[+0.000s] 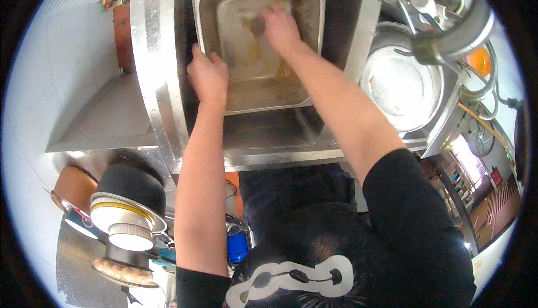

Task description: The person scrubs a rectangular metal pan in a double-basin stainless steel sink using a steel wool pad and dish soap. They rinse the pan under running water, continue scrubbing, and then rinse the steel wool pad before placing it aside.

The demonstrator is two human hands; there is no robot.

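Observation:
A large rectangular stainless steel pan (269, 106) lies in the left basin of a metal sink, with brownish residue and some liquid on its floor. My left hand (208, 75) grips the pan's left rim. Inside the pan, my right hand (279, 26) is bent over the bottom, blurred by motion. Something dark shows at its fingertips, likely a scrubbing pad, though it is too blurred to name for sure.
A round metal bowl (437, 94) with water stands in the right basin, below a large faucet (428, 47). Stacked bowls and pots (130, 186) sit at lower left. The sink's front edge (286, 159) runs before my body.

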